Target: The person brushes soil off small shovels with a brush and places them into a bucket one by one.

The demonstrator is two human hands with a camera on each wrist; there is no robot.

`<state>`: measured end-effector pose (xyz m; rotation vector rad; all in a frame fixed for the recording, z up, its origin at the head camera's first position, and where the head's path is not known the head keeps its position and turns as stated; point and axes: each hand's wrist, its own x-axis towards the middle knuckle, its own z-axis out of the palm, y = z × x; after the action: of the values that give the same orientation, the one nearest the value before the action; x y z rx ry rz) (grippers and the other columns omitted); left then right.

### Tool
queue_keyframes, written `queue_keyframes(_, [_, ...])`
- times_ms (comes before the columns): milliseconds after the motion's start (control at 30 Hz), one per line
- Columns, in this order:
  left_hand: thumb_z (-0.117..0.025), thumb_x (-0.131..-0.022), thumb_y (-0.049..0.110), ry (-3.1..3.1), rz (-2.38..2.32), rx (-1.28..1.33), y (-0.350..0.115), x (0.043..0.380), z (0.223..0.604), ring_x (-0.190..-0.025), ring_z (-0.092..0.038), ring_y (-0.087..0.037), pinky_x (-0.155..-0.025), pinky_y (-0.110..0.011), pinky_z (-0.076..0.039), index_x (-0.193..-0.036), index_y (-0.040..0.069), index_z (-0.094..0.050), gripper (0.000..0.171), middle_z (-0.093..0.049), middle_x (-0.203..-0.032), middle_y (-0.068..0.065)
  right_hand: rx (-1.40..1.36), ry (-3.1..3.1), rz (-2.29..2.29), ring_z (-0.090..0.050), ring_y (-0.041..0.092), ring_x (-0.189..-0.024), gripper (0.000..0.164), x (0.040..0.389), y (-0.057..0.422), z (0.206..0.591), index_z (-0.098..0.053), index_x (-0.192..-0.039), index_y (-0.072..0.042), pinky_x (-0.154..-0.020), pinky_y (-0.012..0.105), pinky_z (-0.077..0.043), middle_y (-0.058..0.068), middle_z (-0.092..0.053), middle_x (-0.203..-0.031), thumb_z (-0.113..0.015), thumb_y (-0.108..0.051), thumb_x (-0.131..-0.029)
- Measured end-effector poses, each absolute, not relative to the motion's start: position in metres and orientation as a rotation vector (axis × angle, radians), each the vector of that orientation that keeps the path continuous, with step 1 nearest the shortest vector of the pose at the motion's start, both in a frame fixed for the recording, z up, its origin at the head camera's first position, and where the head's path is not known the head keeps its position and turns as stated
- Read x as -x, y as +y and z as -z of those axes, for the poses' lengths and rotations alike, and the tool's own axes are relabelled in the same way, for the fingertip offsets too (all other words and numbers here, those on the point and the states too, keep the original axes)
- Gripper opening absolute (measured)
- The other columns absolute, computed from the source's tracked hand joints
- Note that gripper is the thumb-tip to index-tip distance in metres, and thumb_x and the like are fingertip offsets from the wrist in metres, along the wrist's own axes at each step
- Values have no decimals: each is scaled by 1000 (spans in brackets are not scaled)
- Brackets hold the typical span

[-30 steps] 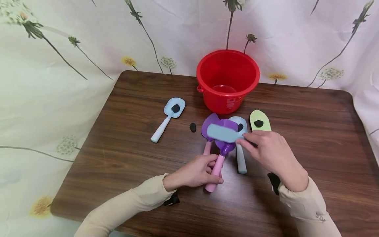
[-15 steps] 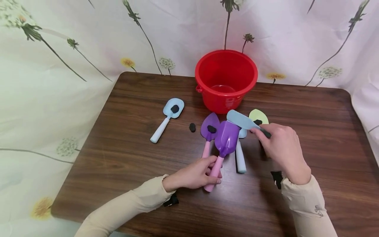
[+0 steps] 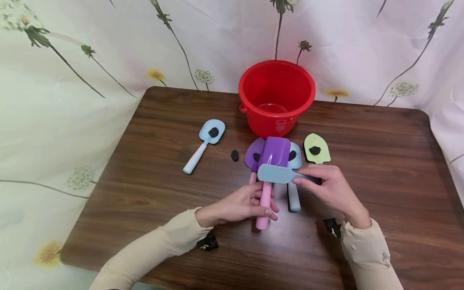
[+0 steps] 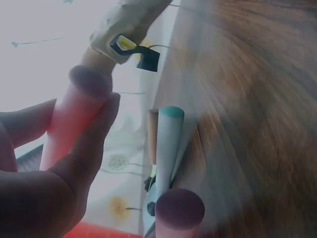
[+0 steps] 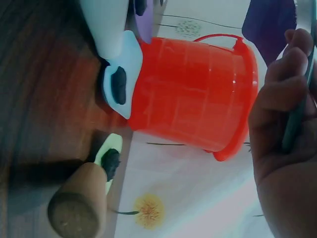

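Note:
My left hand (image 3: 235, 205) holds the pink handle (image 3: 265, 201) of a purple trowel (image 3: 276, 151) raised above the table. In the left wrist view the thumb and fingers close round that pink handle (image 4: 74, 119). Between thumb and fingertips, my right hand (image 3: 331, 187) pinches a flat light blue spatula (image 3: 276, 173). It lies across the view of the purple trowel's neck; whether they touch, I cannot tell. Beneath are a second purple trowel (image 3: 254, 152) and a light blue trowel (image 3: 296, 156), both partly hidden, with dark lumps on their blades.
A red bucket (image 3: 277, 121) stands at the table's back edge. Left of it lies a light blue trowel (image 3: 195, 159) bearing a black lump (image 3: 213, 132). Another black lump (image 3: 235, 156) rests on the wood. A green trowel (image 3: 322, 155) with a dark lump lies right.
The spatula first went right and up, off the purple trowel's blade, then came back left and down to its neck. The held trowel's blade has tipped and shifted slightly up.

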<state>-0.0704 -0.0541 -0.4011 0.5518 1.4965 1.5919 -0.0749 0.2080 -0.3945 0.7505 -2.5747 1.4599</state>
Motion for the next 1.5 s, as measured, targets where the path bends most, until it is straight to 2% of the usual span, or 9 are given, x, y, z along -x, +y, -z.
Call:
queue_keyframes(267, [-56, -90, -6, 1475, -1555, -566, -58, 70, 398, -98, -70, -32, -89, -36, -56, -120, -8, -38, 34, -60, -113, -34, -734, -2529, -1537, -64, 1, -82, 19, 81, 213, 404, -75, -94, -10, -73, 14, -50, -6, -72, -85, -76, 0, -78])
queue_keyframes(467, [-55, -88, -10, 1533, -1533, -579, -60, 68, 396, -98, -67, -42, -83, -34, -58, -116, -10, -39, 32, -56, -112, -41, -337, -2557, -1521, -49, 3, -52, 1, 85, 218, 405, -73, -85, -5, -47, 19, -40, -6, -56, -60, -72, -6, -85])
queue_keyframes(667, [-57, -88, -9, 1598, -1503, -556, -60, 68, 397, -94, -70, -35, -81, -31, -58, -116, -11, -40, 33, -57, -110, -39, -43, -2585, -1477, -44, 9, -45, 14, 88, 215, 400, -73, -89, -11, -39, 24, -36, -3, -52, -55, -72, -25, -88])
queue_keyframes(800, [-59, -87, -8, 1631, -1510, -527, -58, 68, 399, -87, -71, -26, -79, -30, -58, -117, -11, -41, 35, -59, -107, -39, -170, -2538, -1393, -48, 4, -52, 10, 82, 209, 393, -76, -91, -9, -47, 18, -39, -4, -60, -61, -75, -16, -84])
queue_keyframes(933, [-60, -86, -8, 1646, -1528, -484, -55, 68, 399, -81, -70, -15, -78, -30, -58, -117, -11, -42, 37, -61, -106, -39, -534, -2486, -1288, -55, -2, -63, 17, 75, 202, 385, -77, -91, -9, -58, 12, -44, -1, -71, -75, -80, -4, -76])
queue_keyframes(1100, [-65, -85, -3, 1724, -1473, -521, -54, 69, 398, -79, -69, -10, -75, -25, -57, -113, -7, -47, 34, -65, -104, -32, -836, -2483, -1055, -66, 5, -71, 23, 74, 197, 376, -76, -96, -10, -68, 15, -51, -2, -74, -82, -79, -26, -81])
queue_keyframes(1233, [-68, -86, 1, 1816, -1397, -603, -55, 66, 398, -76, -67, -7, -71, -20, -55, -106, -2, -50, 27, -70, -95, -19, -821, -2478, -927, -68, 10, -69, 32, 76, 198, 373, -77, -95, -9, -66, 23, -53, -1, -75, -81, -70, -39, -86])
queue_keyframes(1433, [-68, -85, 1, 1840, -1348, -611, -54, 60, 399, -71, -64, -5, -66, -19, -54, -100, 2, -52, 23, -70, -90, -11, -529, -2526, -833, -67, 19, -64, 22, 82, 204, 372, -77, -95, -2, -61, 35, -52, 10, -75, -79, -81, -13, -76])
queue_keyframes(1500, [-68, -85, 1, 1860, -1334, -628, -54, 58, 400, -70, -64, -4, -65, -18, -54, -100, 2, -52, 22, -70, -89, -10, -431, -2549, -838, -65, 20, -61, 20, 83, 205, 372, -76, -94, -2, -58, 31, -50, 12, -74, -79, -80, -13, -77])
